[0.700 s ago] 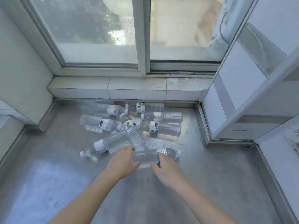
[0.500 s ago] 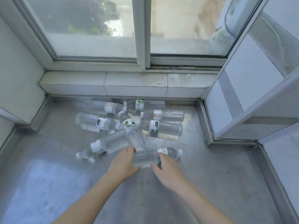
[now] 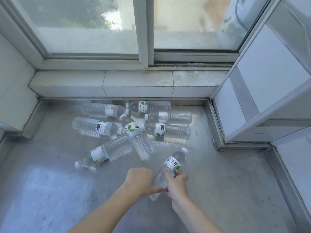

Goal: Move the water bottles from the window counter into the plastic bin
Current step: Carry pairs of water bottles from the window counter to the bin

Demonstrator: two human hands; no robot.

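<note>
Several clear water bottles with white labels lie in a heap on the metal window counter, near the tiled sill. My right hand grips one bottle around its middle and holds it tilted, cap pointing up and to the right, clear of the heap. My left hand is beside it with fingers curled, its thumb touching the bottle's lower end. The plastic bin is not in view.
A tiled sill and sliding window close off the far side. A white panelled door or cabinet juts in at the right. Raised metal rims edge the counter left and right.
The bottle nearest me has been taken out of the heap and pulled toward me, turned from lying crosswise to pointing up-right. Both hands drew back with it.
</note>
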